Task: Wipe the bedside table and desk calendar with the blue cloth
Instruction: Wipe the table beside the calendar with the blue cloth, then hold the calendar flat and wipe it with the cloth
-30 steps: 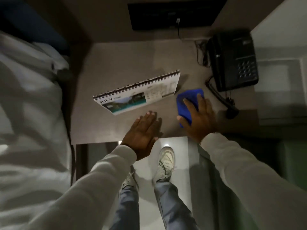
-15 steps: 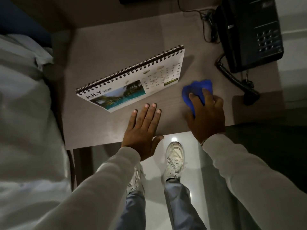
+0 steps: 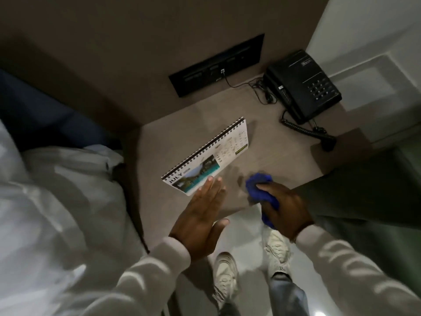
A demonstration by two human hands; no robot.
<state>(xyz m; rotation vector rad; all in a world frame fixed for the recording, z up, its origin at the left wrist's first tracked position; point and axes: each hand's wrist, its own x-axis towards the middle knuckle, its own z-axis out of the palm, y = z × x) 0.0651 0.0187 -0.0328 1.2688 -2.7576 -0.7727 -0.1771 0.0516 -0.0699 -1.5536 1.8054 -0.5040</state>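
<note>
Fingers of the left hand have slid from the bare tabletop up to the near edge of the desk calendar; they are straight and held together, thumb splayed to the right, tips overlapping the calendar's near left corner, though whether they press on it or only hover I cannot tell. The right hand has pulled back toward the near edge of the bedside table and now has its fingers curled tight round the blue cloth, which was flatter half a second ago and is now bunched into a ball, one end poking out on the far side of the fist and another under the wrist. The cloth sits just right of the calendar's near corner, apart from it.

The calendar stands tilted on its spiral spine, running from near left to far right, in the middle of the table. A black telephone with its coiled cord occupies the far right corner, well apart from both hands; a white bed lies at left.

My reading is that the tabletop pass near the edge is finishing and the left hand is moving to steady or lift the calendar for wiping next.
</note>
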